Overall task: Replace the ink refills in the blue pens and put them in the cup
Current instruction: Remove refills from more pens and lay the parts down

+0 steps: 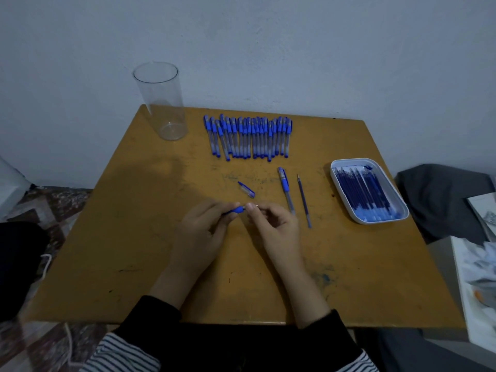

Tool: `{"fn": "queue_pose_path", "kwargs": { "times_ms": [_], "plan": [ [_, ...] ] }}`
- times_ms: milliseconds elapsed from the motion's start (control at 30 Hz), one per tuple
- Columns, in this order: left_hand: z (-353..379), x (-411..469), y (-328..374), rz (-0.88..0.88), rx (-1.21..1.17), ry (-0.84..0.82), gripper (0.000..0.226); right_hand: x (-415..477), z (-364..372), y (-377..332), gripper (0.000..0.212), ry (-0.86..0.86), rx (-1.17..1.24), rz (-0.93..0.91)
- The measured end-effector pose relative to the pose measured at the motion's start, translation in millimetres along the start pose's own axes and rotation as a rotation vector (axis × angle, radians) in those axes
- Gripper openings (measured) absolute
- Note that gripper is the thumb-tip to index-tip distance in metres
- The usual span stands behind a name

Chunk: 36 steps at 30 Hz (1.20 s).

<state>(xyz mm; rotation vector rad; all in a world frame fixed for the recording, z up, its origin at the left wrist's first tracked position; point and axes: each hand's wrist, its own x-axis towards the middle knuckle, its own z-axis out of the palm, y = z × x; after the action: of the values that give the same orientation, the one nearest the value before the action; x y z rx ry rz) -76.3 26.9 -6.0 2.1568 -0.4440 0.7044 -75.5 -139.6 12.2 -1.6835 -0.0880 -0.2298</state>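
Both arms enter from 6 o'clock. L forearm (171, 280) runs toward 1 o'clock, R forearm (304, 287) toward 11. L hand (205, 229): fingers curled, thumb + index pinching blue pen piece (236, 209). R hand (277, 228): fingers curled, fingertips (251, 206) pinching the piece's 3 o'clock end. Hands close, approx. level.

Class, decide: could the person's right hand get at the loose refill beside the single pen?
Probably yes. The refill lies in the open just right of the right hand, with only the flat single pen between them. But the hand pinches a pen part and must let go first.
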Motion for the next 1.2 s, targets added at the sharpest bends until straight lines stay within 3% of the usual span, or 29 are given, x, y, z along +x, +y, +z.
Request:
{"fn": "queue_pose_path", "kwargs": {
  "times_ms": [200, 367, 500, 567, 700, 800, 933, 1133, 1200],
  "plan": [
    [0.3, -2.6, -4.6, -0.051, -0.029, -0.045, 0.024, -3.0, 1.3, 8.9, 0.008, -0.053, 0.000, -0.043],
    [-0.8, -0.4, -2.8, -0.077, -0.057, -0.043, 0.018, -2.3, 0.9, 4.6, 0.022, -0.105, 0.034, -0.065],
    [-3.0, -0.4, -0.9, -0.080, -0.045, -0.045, 0.018, 2.2, -0.7, 3.6, 0.010, -0.116, 0.012, -0.035],
    [-3.6, -0.4, 0.0, -0.072, -0.029, -0.051, 0.022, 2.5, -1.6, 6.6, 0.013, -0.134, -0.039, -0.049],
    [-3.0, -0.7, 0.3, -0.090, -0.040, -0.048, 0.018, 0.2, -1.0, 4.4, 0.019, -0.124, 0.081, 0.015],
    [-4.8, -0.9, 0.8, -0.083, -0.036, -0.056, 0.018, 1.1, 0.0, 3.8, 0.005, -0.118, -0.030, -0.029],
    [-5.4, -1.9, 2.5, -0.074, -0.039, -0.056, 0.017, -0.1, -3.7, 3.3, 0.018, -0.144, 0.014, -0.016],
    [-4.8, -2.8, 0.1, -0.062, -0.054, -0.023, 0.017, -0.4, -1.9, 4.7, 0.008, -0.115, -0.004, 0.003],
    [-4.0, -3.5, -0.4, -0.061, -0.051, -0.024, 0.017, 0.2, -3.6, 5.1, 0.014, -0.125, 0.034, 0.012]
  ]
}}
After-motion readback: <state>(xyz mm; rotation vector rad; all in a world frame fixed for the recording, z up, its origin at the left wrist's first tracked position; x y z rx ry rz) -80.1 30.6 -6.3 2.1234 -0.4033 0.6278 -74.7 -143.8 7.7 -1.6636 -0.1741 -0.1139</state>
